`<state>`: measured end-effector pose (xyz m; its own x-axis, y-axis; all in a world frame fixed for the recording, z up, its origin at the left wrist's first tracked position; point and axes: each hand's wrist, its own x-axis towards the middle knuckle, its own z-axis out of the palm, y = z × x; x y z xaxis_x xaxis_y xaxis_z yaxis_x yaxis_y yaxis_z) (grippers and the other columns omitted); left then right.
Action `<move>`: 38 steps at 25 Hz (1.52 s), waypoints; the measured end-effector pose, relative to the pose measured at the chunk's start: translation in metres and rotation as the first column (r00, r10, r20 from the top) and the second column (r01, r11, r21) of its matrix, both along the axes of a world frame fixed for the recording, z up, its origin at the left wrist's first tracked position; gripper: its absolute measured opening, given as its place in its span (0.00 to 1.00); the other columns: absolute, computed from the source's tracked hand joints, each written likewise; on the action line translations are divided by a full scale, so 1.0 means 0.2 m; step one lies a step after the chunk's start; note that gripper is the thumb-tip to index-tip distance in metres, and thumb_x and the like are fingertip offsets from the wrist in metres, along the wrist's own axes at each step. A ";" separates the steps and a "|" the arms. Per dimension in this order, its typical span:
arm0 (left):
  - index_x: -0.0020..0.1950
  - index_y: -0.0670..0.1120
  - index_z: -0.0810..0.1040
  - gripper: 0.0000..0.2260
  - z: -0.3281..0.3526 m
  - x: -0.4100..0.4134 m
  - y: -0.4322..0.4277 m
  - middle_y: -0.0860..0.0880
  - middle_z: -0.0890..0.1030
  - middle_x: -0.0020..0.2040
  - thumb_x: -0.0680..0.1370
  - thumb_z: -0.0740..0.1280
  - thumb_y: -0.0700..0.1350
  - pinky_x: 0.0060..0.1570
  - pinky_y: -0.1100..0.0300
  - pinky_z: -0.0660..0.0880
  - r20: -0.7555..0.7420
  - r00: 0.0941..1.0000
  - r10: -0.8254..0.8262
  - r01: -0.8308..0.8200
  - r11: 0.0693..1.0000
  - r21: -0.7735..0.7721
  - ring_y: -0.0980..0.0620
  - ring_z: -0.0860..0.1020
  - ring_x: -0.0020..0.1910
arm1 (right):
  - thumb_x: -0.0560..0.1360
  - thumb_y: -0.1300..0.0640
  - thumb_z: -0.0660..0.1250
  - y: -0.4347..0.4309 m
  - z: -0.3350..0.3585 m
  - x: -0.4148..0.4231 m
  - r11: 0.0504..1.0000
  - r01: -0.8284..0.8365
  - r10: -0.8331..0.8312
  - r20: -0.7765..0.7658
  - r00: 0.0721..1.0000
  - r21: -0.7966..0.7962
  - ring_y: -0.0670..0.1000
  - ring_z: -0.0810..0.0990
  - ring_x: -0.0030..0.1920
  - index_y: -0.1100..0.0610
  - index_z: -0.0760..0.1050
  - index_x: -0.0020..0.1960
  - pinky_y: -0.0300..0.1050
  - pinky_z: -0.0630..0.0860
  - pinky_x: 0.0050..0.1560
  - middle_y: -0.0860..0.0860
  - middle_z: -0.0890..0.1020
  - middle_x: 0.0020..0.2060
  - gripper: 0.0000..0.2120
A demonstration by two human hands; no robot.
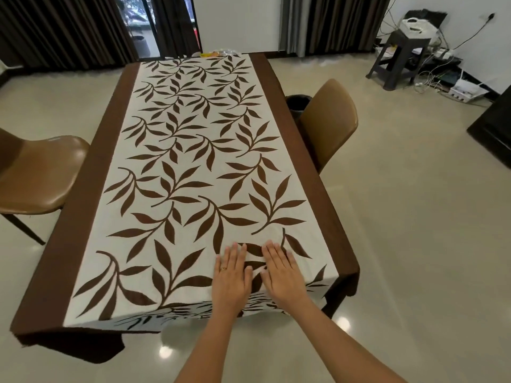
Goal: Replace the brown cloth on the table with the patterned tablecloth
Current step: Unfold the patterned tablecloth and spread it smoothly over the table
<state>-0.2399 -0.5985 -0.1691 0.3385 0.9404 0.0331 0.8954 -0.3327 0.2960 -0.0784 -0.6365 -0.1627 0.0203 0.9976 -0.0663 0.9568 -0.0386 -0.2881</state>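
Observation:
A patterned tablecloth (190,150), cream with dark brown leaves and wide brown borders, lies spread over the whole long table and hangs over the near edge. My left hand (231,277) and my right hand (282,273) lie flat side by side on it near the front right, fingers straight, palms down. A gold ring shows on the left hand. No separate plain brown cloth is in view.
A tan chair (36,172) stands at the table's left and another tan chair (330,120) at its right, with a dark bin (297,102) beside it. A dark stool (401,55) with cables and a power strip sits at the back right. Glossy tiled floor surrounds the table.

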 end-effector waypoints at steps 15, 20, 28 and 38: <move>0.73 0.43 0.67 0.22 0.10 0.59 0.09 0.43 0.67 0.73 0.83 0.48 0.51 0.74 0.47 0.54 0.271 0.956 0.113 -0.129 0.991 0.040 0.45 0.62 0.75 | 0.79 0.40 0.34 0.10 0.08 0.47 0.995 -0.100 0.100 -0.066 0.993 0.012 0.46 0.35 0.76 0.55 0.39 0.78 0.48 0.39 0.75 0.50 0.39 0.77 0.31; 0.77 0.47 0.56 0.25 0.01 0.70 -0.01 0.47 0.58 0.77 0.83 0.43 0.56 0.73 0.50 0.49 0.105 0.990 0.097 -0.096 0.995 -0.008 0.50 0.52 0.77 | 0.81 0.42 0.37 0.09 0.05 0.53 0.993 -0.116 0.116 -0.039 0.993 -0.009 0.47 0.41 0.77 0.53 0.45 0.78 0.51 0.43 0.75 0.50 0.46 0.78 0.29; 0.78 0.51 0.56 0.27 0.02 0.70 -0.01 0.51 0.57 0.78 0.81 0.46 0.61 0.73 0.53 0.47 0.005 0.991 0.132 -0.131 0.990 -0.051 0.54 0.50 0.77 | 0.82 0.44 0.46 0.10 0.05 0.84 0.978 -0.199 0.200 0.006 0.980 -0.069 0.46 0.44 0.77 0.54 0.47 0.79 0.49 0.45 0.74 0.49 0.51 0.78 0.29; 0.73 0.43 0.67 0.26 0.12 1.08 -0.01 0.43 0.66 0.74 0.78 0.48 0.52 0.73 0.44 0.51 0.074 0.868 0.490 -0.490 0.871 -0.024 0.47 0.57 0.75 | 0.81 0.43 0.41 0.28 0.13 1.18 0.923 -0.376 0.364 -0.129 0.922 -0.081 0.44 0.32 0.75 0.50 0.37 0.77 0.43 0.31 0.73 0.45 0.37 0.76 0.29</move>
<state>-0.0245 -0.5999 -0.1449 -0.1692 0.9849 0.0358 0.9179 0.1443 0.3695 0.1566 -0.5814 -0.1358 -0.3622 0.9201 -0.1490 0.8713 0.2774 -0.4049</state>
